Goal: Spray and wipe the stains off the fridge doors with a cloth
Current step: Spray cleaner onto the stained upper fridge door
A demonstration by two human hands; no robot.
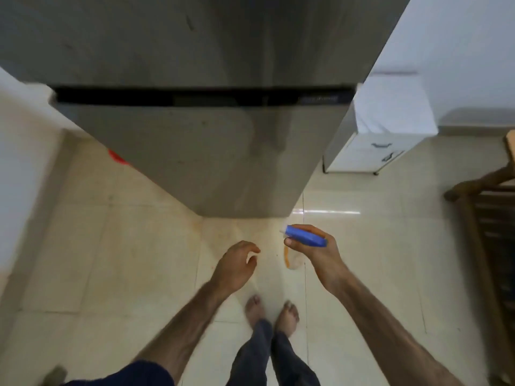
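A tall steel fridge stands in front of me, with its upper door (pixel 167 40) and lower door (pixel 200 151) split by a dark gap. Faint marks and smears show on both doors. My right hand (pixel 315 252) grips a spray bottle with a blue head (pixel 305 235), its nozzle pointing left, low in front of the lower door's bottom edge. My left hand (pixel 235 264) hangs beside it with fingers loosely curled, holding nothing. No cloth is in view.
A white cabinet (pixel 384 140) stands right of the fridge. Wooden furniture (pixel 485 207) is at the far right. A white wall (pixel 22 140) is on the left, with something red (pixel 117 158) behind the fridge. An orange stain (pixel 287 259) marks the tiled floor near my feet.
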